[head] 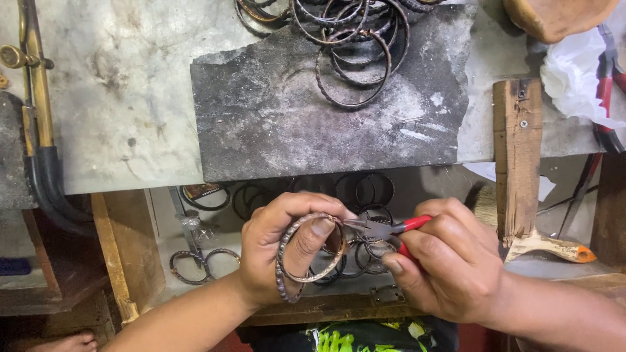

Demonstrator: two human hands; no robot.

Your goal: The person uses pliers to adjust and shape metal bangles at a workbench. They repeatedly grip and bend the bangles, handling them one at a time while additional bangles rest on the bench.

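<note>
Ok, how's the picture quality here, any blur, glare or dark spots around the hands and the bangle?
Head view: sharp and evenly lit on the left hand, its twisted metal bangle and the right hand with red-handled pliers; no glare; the drawer beneath sits in dimmer shade; the grey slab shows texture clearly.

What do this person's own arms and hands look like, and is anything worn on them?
Both forearms are bare as far as the picture shows: no sleeves, gloves or watch in view. The left hand and right hand are bare too, with no rings that I can make out. The nails are short, and the left thumbnail looks dulled, perhaps by workshop grime. No markings or bandages show.
</note>
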